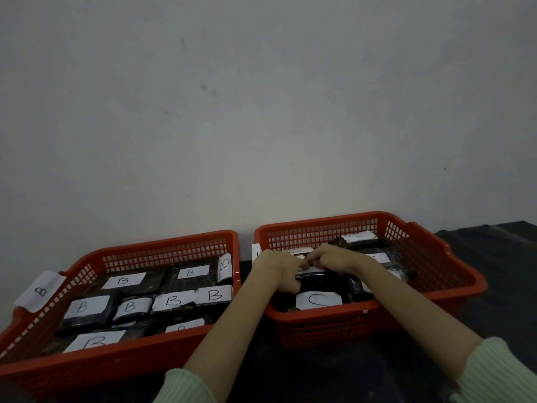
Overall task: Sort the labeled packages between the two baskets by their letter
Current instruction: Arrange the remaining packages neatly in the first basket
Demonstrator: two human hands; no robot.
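Note:
Two red mesh baskets stand side by side on a dark table. The left basket [162, 244], tagged B on its rim, holds several black packages with white B labels [214, 295]. The right basket [453, 274] holds black packages with C labels [318, 300]. Both my hands are inside the right basket, fingers curled and meeting over one black package [322, 282]. My left hand [280, 270] grips its left end, and my right hand [329, 258] pinches at its top edge beside a white label. That package's letter is hidden by my fingers.
A pale wall rises directly behind the baskets. A white paper tag with B [40, 290] hangs on the left basket's left rim. Dark tabletop [499, 257] shows to the right of the right basket and between the baskets.

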